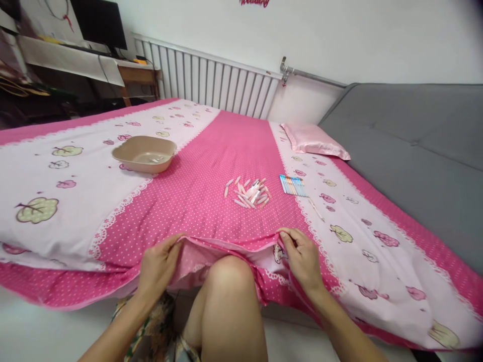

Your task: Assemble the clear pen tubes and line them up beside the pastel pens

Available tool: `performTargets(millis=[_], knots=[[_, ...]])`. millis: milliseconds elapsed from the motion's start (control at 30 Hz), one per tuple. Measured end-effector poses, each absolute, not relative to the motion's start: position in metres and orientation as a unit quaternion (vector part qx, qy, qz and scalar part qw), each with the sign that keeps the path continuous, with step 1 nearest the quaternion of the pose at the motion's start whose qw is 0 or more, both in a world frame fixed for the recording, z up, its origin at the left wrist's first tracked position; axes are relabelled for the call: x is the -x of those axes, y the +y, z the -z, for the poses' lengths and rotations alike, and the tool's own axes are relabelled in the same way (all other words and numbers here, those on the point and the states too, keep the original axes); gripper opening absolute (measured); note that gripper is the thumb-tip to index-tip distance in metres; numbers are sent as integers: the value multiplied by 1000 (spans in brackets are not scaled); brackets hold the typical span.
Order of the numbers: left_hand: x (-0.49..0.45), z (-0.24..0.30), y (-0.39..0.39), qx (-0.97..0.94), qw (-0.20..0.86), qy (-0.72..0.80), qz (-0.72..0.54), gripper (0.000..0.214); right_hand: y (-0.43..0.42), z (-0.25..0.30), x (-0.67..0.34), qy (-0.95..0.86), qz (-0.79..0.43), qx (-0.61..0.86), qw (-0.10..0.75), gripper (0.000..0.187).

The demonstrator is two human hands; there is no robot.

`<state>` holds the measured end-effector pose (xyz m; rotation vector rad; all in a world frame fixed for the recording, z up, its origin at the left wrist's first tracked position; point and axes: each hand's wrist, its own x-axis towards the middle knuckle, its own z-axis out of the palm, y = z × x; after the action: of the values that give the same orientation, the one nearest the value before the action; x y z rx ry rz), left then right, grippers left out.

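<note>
The pink polka-dot bedsheet [211, 211] spreads over the bed, printed with trees on its white side bands. My left hand [159, 262] pinches its front edge on the left. My right hand [303, 257] pinches the same edge farther right. Between the hands the edge is lifted and slightly slack, above my bent knee [231, 281]. Beyond the edge lies a loose pile of slim pastel pieces [251, 193], too small to name. To their right is a neat row of slim blue, white and orange sticks [293, 185], with a thin pale stick [316, 209] nearby.
A beige plastic basin [145, 155] rests on the sheet at the left, with something small and shiny inside. A pink pillow [315, 141] lies near the grey headboard [411, 151]. Behind the bed are a white radiator [211, 75] and a desk [139, 75] with a monitor [100, 25].
</note>
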<state>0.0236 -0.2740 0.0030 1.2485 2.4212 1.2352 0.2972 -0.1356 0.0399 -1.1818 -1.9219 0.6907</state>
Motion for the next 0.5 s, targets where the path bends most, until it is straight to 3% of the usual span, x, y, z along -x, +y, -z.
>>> performTargets(millis=[300, 500], knots=[[-21, -16, -288, -362, 104, 770, -515, 37, -131, -33, -301, -749, -290, 463, 375, 29], [-28, -69, -283, -302, -36, 757, -578, 30, -106, -17, -300, -734, -301, 492, 358, 32]])
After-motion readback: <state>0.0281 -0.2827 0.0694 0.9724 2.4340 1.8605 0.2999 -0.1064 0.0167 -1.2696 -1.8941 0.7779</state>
